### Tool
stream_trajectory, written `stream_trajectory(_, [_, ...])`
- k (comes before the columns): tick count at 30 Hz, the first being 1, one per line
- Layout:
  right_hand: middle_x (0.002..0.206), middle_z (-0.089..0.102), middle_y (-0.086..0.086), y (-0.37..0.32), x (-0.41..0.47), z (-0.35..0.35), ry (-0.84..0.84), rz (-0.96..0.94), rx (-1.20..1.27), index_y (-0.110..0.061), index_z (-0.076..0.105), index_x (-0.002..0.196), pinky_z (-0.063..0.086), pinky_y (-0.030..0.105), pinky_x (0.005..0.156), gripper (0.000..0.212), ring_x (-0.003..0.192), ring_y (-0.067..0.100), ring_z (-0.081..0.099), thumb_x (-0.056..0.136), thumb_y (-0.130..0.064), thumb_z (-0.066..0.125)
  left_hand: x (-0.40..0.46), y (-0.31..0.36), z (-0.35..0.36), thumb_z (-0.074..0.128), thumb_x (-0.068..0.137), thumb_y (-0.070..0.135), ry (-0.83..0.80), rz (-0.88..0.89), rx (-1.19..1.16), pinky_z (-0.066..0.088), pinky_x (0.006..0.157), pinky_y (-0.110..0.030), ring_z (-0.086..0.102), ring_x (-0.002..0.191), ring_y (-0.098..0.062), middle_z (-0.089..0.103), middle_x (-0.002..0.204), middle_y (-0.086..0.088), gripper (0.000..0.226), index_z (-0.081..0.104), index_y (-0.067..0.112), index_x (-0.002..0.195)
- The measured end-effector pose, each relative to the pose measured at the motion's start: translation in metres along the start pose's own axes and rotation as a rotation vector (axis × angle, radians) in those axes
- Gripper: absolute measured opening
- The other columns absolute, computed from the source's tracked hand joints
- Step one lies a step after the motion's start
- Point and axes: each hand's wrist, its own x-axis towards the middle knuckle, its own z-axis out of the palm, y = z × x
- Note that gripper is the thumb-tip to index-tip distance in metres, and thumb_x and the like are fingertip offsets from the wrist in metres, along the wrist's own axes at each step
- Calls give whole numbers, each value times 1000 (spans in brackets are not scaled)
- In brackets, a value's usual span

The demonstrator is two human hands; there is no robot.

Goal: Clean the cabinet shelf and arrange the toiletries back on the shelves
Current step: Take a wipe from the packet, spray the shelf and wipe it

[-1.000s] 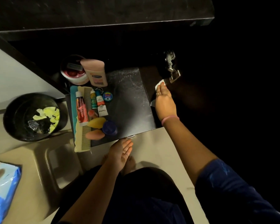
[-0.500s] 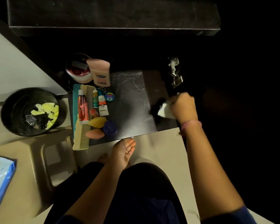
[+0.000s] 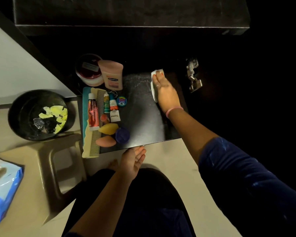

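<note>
My right hand (image 3: 164, 90) lies flat on a white wipe (image 3: 154, 82), pressing it onto the dark cabinet shelf (image 3: 140, 117) near its far right part. Toiletries crowd the shelf's left side: a pink lotion bottle (image 3: 111, 75), a round red-and-white jar (image 3: 89, 70), a red toothpaste tube (image 3: 93, 114), a cream comb (image 3: 95, 120), a yellow sponge (image 3: 108, 128), a pink sponge (image 3: 106, 141), a blue lid (image 3: 122, 135) and small tubes. My left hand (image 3: 132, 159) hangs relaxed at the shelf's front edge, holding nothing.
A black bin (image 3: 39, 115) with yellow scraps stands at left. A beige plastic stool (image 3: 46, 161) carries a blue wipes pack (image 3: 2, 190). A metal hinge (image 3: 193, 76) sits right of the shelf. A higher dark shelf (image 3: 132, 16) spans the top.
My right hand, bunched round the wipe off the shelf's right side half a second ago, has flattened and moved left and farther back onto the shelf. My left hand stays put.
</note>
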Motion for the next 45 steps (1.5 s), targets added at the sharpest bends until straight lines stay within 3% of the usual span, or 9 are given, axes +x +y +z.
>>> stream_trajectory(9, [138, 47, 24, -6, -168, 39, 8, 14, -227, 5, 39, 136, 37, 44, 102, 65, 127, 38, 47, 73, 10, 54, -4, 3, 5, 34, 99, 15, 31, 30, 10, 39, 96, -31, 49, 126, -29, 51, 136, -18, 35, 49, -2, 126])
stream_trajectory(13, [129, 55, 25, -9, -203, 33, -31, 22, -359, 7, 51, 126, 47, 40, 95, 50, 117, 35, 57, 79, 4, 35, -6, 2, 8, 37, 99, 15, 29, 6, 31, 39, 100, -32, 49, 127, -29, 52, 136, -17, 34, 49, -3, 125])
stream_trajectory(17, [115, 66, 15, -17, -191, -9, -162, 184, -187, -9, 57, 122, 52, 31, 77, 40, 103, 31, 64, 88, -5, 36, -6, 3, 5, 38, 98, 14, 14, 12, 46, 38, 99, -30, 48, 128, -28, 51, 136, -17, 35, 48, -4, 127])
stream_trajectory(20, [80, 70, 25, -14, -153, -46, 139, 403, 111, -1, 72, 83, 52, 38, 66, 22, 78, 41, 67, 85, -8, 51, -6, 3, 4, 37, 98, 13, 14, 26, 51, 36, 105, -32, 47, 129, -27, 50, 137, -18, 35, 48, -4, 127])
stream_trajectory(25, [91, 74, 9, -9, -50, -73, 385, 652, 772, -12, 76, 93, 53, 29, 86, 32, 91, 21, 68, 79, -2, 49, -1, 3, 0, 37, 99, 15, 3, 2, 59, 39, 101, -31, 48, 128, -26, 51, 136, -17, 34, 49, -4, 126])
stream_trajectory(32, [116, 60, 22, -36, 37, -28, 180, 440, 257, 5, 60, 114, 44, 33, 90, 31, 109, 33, 58, 93, -1, 37, 5, 3, -12, 45, 95, 10, -12, -3, 59, 49, 58, -15, 64, 93, -30, 53, 127, -30, 24, 59, -5, 107])
stream_trajectory(36, [134, 47, 22, -48, 34, -6, 94, 219, 62, -1, 47, 131, 37, 36, 101, 39, 125, 33, 44, 96, 0, 31, 11, 3, -18, 51, 92, 11, 24, 11, 74, 48, 71, -20, 62, 82, -12, 65, 93, -4, 14, 63, 9, 86])
stream_trajectory(40, [147, 32, 18, -44, 30, 0, -10, -32, -83, -9, 24, 147, 6, 40, 118, 57, 140, 31, 23, 91, 4, 32, 11, 4, -17, 55, 90, 10, 31, 10, 71, 47, 68, -20, 62, 80, -12, 65, 89, -2, 9, 63, 11, 86])
stream_trajectory(45, [159, 0, 7, -36, -27, -11, -149, -1, 45, -13, 12, 150, 7, 37, 117, 75, 145, 30, 0, 85, 20, 30, 8, 4, -14, 48, 93, 7, 17, -1, 60, 48, 71, -21, 60, 82, -13, 63, 94, -5, 15, 60, 9, 84])
